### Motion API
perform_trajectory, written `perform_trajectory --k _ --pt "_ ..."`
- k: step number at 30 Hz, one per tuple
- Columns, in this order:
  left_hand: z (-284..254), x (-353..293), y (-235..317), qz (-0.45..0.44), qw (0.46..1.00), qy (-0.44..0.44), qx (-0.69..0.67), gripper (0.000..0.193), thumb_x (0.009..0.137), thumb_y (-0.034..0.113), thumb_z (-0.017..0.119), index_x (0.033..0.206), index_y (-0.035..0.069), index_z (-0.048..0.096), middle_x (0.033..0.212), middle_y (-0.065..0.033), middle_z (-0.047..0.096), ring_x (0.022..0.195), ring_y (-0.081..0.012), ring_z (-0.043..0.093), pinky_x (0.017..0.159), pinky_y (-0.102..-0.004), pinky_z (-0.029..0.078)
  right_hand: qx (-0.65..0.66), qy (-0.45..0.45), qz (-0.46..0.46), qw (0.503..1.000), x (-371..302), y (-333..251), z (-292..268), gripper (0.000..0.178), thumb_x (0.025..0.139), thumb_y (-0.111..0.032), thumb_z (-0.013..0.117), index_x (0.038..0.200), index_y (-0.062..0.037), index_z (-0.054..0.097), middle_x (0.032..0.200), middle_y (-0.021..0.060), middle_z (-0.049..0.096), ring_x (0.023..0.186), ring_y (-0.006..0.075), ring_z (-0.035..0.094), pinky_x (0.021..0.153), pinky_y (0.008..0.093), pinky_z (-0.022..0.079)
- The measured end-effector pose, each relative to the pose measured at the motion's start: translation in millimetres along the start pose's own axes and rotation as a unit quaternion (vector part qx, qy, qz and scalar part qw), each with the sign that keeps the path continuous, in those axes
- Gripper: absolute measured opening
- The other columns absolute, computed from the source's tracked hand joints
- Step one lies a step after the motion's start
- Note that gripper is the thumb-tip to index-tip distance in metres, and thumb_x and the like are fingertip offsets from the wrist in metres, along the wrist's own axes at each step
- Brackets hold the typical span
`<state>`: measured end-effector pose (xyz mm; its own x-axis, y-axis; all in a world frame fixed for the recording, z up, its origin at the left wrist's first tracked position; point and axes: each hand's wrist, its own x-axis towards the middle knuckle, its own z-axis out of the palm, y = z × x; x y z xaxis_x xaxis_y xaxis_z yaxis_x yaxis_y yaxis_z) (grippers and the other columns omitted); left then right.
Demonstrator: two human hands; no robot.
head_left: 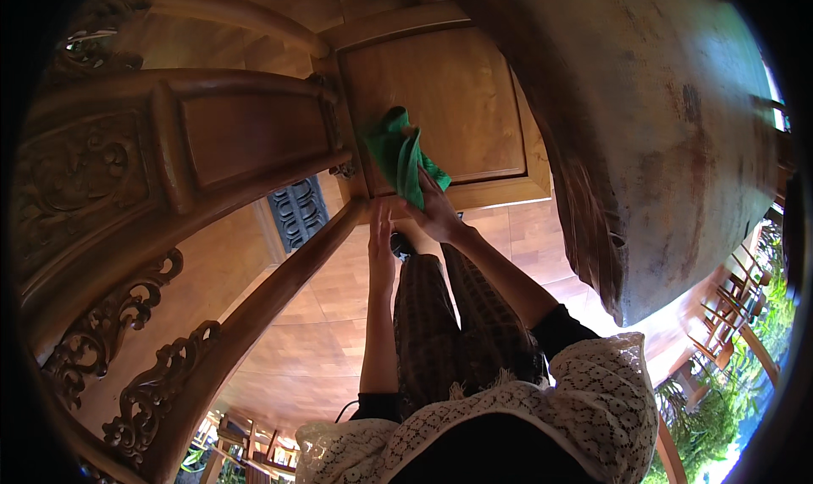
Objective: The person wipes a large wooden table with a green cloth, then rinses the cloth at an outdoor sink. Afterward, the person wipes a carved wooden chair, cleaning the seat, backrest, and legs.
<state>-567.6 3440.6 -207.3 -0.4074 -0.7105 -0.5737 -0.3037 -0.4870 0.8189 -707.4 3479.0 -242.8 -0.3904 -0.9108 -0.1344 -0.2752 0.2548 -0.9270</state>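
Note:
A crumpled green cloth [406, 164] lies against the wooden chair seat [449, 94], near its front left corner. My right hand [435, 213] is closed on the cloth, which covers part of the fingers. Just left of it, my left hand [382, 243] is open, its fingers stretched toward the seat's front edge. Whether those fingertips touch the wood I cannot tell. The brown chair has a raised panel set in a frame as its seat. On its left side rises a carved wooden backrest [254, 132] with rails and panels.
A thick wooden tabletop [660, 128] with a rough natural edge looms on the right. Scrollwork carvings [118, 331] and a long rail [279, 302] stand at the left. Tiled floor [292, 348] lies below. More chairs [730, 306] and greenery appear at the far right.

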Motion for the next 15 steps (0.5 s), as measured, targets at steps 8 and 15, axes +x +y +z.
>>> perform_trajectory --k 8,15 --pt "-33 -9 -50 -0.059 0.998 0.028 -0.015 0.039 0.088 0.024 0.039 0.125 0.010 0.037 0.129 -0.0030 0.038 0.118 -0.0166 0.039 0.099 -0.0341 0.025 -0.401 -0.180 -0.176 0.881 -10 118 53 0.047 0.074 -0.052 0.049 0.116 -0.0297 0.051 0.139 -0.0007 0.021 0.129 0.0283 0.012 0.100 0.0561 0.013" --pt "-55 -6 -77 -0.064 0.985 0.114 -0.116 0.047 0.086 0.020 0.047 0.128 0.012 0.028 0.129 -0.0079 0.037 0.117 -0.0205 0.041 0.097 -0.0354 0.029 -0.424 -0.107 -0.191 0.879 63 119 58 0.046 0.078 -0.050 0.045 0.120 -0.0322 0.046 0.139 -0.0023 0.020 0.130 0.0253 0.012 0.102 0.0526 0.013"
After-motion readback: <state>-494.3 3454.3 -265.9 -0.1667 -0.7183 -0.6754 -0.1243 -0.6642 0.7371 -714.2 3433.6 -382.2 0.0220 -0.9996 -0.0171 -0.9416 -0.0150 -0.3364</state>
